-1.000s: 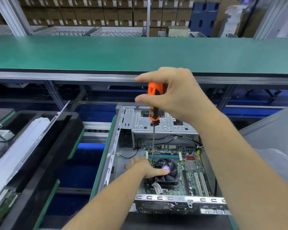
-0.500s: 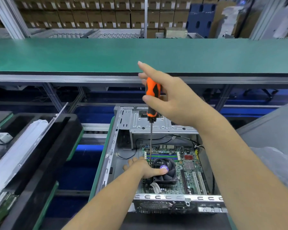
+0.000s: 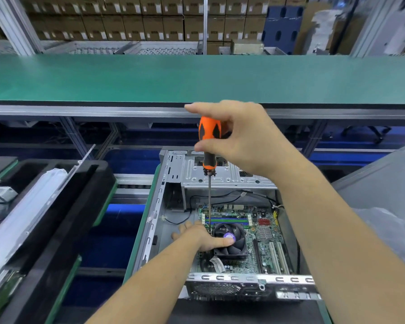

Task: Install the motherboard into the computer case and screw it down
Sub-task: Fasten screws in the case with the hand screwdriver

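Now right hand (image 3: 248,136) fingers grip screwdriver (image 3: 209,146) upright, tip down on motherboard (image 3: 264,235); left hand (image 3: 201,237) flat.

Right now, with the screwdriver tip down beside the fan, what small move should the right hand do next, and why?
Probably keep turning the screwdriver with the right hand. Its shaft stands upright, with the tip on the motherboard beside the fan, where the left hand rests, so a screw seems only partly driven.

Head view, steeply down, close above workbench (image 3: 197,78)
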Tool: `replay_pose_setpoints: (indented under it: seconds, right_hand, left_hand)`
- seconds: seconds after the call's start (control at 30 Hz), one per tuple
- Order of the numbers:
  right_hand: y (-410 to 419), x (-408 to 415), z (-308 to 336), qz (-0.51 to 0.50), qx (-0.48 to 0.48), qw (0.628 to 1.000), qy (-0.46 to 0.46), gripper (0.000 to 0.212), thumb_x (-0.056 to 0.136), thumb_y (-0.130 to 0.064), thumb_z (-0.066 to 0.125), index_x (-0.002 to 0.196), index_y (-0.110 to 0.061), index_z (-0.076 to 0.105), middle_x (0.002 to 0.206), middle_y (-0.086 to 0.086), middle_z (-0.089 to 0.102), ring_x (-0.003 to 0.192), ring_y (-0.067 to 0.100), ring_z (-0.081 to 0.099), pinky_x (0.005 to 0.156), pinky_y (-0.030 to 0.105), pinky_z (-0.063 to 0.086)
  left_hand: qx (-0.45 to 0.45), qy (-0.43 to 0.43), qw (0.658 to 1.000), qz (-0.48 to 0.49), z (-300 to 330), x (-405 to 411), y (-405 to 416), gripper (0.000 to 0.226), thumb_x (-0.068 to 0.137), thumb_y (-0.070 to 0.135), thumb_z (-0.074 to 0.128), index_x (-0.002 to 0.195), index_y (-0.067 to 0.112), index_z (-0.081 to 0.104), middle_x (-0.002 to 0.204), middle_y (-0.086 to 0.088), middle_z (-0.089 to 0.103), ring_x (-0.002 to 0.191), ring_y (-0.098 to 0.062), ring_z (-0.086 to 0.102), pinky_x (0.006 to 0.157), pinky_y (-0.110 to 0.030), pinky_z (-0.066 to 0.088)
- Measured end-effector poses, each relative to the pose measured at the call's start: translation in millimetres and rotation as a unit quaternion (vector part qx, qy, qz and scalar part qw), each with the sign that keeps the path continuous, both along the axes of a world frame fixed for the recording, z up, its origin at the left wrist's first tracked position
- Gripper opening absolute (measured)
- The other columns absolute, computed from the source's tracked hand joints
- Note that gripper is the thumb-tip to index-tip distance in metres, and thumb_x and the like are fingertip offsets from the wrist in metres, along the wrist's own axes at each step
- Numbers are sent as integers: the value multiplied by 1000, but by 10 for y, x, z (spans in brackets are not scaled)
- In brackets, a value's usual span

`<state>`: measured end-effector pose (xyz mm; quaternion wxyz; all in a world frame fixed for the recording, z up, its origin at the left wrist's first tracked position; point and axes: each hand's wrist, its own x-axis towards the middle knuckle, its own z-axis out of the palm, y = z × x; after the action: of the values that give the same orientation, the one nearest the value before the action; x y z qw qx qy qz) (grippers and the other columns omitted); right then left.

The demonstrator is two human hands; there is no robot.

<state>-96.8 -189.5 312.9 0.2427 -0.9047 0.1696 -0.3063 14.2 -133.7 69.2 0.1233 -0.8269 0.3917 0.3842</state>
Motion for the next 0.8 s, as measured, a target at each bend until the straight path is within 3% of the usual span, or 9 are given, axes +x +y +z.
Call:
replay_pose_setpoints:
  seconds: [0.07,0.13,0.23,0.3,0.4,0.47,0.57,0.73,0.8]
  right_hand:
    - [3,48,-37,-73,-50,996,-22,55,83,-38,82,133,-26,66,82,-8,48,78,12,48,78,28,40]
    - [11,86,-73,-108,-48,993,-25,55,91,-40,74,140,-21,58,92,-1,52,90,18,51,84,32,43]
    - [-11,57,-74,-32,53,998,-31,56,96,-13,64,150,-17,47,112,14,65,106,31,61,100,40,48]
    - [-18,33,-31,8,60,998,-20,59,91,-6,69,146,-21,53,105,11,70,100,31,66,99,42,52]
    - [-10,60,-18,-34,-9,999,-13,54,82,-27,84,133,-30,66,82,-7,51,77,6,51,79,26,43]
    - [7,79,-26,-84,-40,995,-20,50,80,-40,84,126,-29,69,78,-11,40,75,8,44,75,28,38]
    - [29,78,-48,-137,-94,986,4,49,89,-50,72,130,-25,63,86,-6,43,84,19,48,79,35,43]
    - [-26,6,-140,-75,18,997,0,70,97,-9,60,157,-30,32,99,-5,49,91,10,54,85,28,40]
    - [-41,-20,-148,-51,58,997,-16,75,96,-3,61,157,-34,30,102,0,57,100,22,61,94,40,50]
  left_hand:
    - [0,3,1000,-2,-13,6,-5,151,45,107,40,160,15,3,167,-11,-5,153,-34,-3,115,-57,16]
    - [-1,3,1000,-2,-17,9,-4,152,45,107,40,160,15,3,167,-12,-5,153,-34,-4,114,-58,16]
    - [-1,-1,1000,-3,-29,13,-5,153,43,107,40,160,15,5,167,-11,-3,153,-34,-2,114,-58,18]
    - [-1,-1,1000,-4,-31,16,-6,153,43,108,40,160,15,6,167,-11,-3,153,-34,-2,114,-58,17]
    - [3,-4,1000,-4,-35,19,-15,153,44,107,39,160,14,4,167,-11,-4,153,-34,-4,116,-58,16]
    - [2,-7,1000,-3,-40,17,-17,153,44,107,39,160,14,2,167,-11,-4,153,-33,-4,115,-57,16]
    - [-9,-8,1000,-3,-50,25,-15,153,45,107,41,160,14,3,167,-10,0,153,-33,-1,115,-56,17]
    - [-35,-2,999,-9,-89,37,-26,154,47,105,45,159,10,-2,167,-12,-3,153,-34,-2,119,-56,16]
    - [-57,1,998,-1,-111,47,-15,155,47,104,48,159,11,-5,167,-11,-1,153,-34,0,119,-54,18]
